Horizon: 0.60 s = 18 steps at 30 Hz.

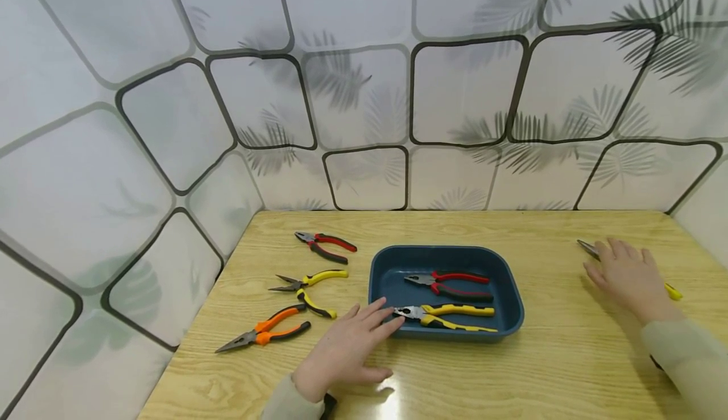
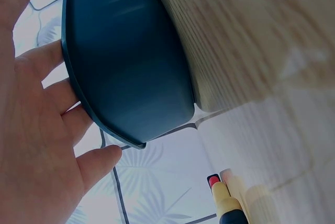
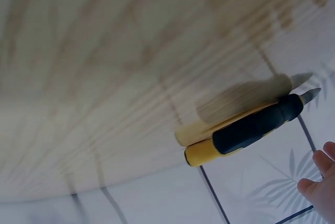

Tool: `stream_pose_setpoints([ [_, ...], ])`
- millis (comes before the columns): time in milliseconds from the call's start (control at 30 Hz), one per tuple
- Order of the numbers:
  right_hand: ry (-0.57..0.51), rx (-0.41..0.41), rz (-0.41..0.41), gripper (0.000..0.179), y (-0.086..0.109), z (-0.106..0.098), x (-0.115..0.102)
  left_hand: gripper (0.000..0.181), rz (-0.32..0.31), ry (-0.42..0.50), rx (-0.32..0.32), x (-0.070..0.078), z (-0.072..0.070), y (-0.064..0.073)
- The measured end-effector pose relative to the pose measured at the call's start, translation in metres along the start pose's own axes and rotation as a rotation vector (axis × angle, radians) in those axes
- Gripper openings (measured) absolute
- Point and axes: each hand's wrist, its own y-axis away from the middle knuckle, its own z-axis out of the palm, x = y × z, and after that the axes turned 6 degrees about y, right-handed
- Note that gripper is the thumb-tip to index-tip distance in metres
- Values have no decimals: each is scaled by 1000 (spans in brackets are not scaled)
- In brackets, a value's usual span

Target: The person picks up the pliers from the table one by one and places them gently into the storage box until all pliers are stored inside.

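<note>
My left hand (image 1: 348,347) reaches over the front left corner of a dark blue tray (image 1: 455,336), fingers extended at its rim and thumb held apart. In the left wrist view the fingertips overlap the edge of the tray (image 2: 131,62). Inside lie red-and-black pliers (image 1: 461,283) and, nearer me, yellow-and-black pliers (image 1: 457,310) with the jaws beside my fingertips. Far to the right, my right hand (image 1: 628,278) hovers over another pair of yellow-and-black pliers (image 1: 674,291), hiding their middle. The right wrist view shows those pliers (image 3: 251,130) lying on the table, the fingers apart from them.
Left of the tray, red-and-black pliers (image 1: 327,246), spread yellow-and-black long-nose pliers (image 1: 307,287) and orange-and-black long-nose pliers (image 1: 267,330) lie on the wooden table (image 1: 569,369). A patterned wall covering (image 1: 364,104) rises behind the table and along its left side.
</note>
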Motion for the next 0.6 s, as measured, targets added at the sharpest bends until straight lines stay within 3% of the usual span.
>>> stream_pose_setpoints([
  [433, -5, -92, 66, 56, 3, 10, 23, 74, 6, 4, -5, -1, 0, 0],
  [600, 60, -136, 108, 60, 8, 12, 29, 74, 8, -3, -1, -1, 1, 0],
])
